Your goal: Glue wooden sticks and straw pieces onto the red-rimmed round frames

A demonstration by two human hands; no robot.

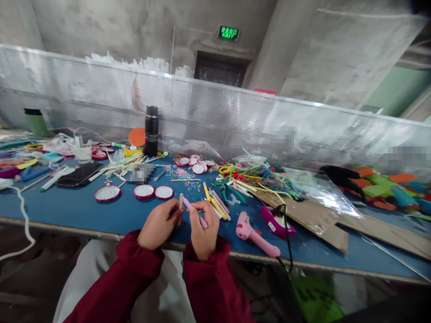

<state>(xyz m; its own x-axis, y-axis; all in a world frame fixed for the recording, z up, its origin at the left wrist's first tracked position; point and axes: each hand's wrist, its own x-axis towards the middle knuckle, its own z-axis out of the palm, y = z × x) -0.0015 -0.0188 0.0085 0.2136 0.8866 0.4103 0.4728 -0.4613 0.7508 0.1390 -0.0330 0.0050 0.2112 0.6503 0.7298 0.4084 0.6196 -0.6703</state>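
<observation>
My left hand (157, 225) is closed around a flat tan wooden stick (181, 207), held upright near the table's front edge. In my right hand (205, 231) is a slim lilac marker (186, 203), slanted with its upper end touching or very close to the stick. My fingers cover the middle of the marker. Just beyond my right hand lie several yellow, white and pink markers (215, 202). Two red-rimmed white lids (164, 192) rest side by side beyond my left hand, with another red-rimmed lid (107, 193) farther left.
A pink glue gun (257, 235) lies right of my hands, beside a purple device (276, 222) with a black cord. Cardboard (303, 213) and tangled coloured pipe cleaners (269, 177) spread to the right. A black bottle (151, 131) stands at the back; a phone (80, 174) lies left.
</observation>
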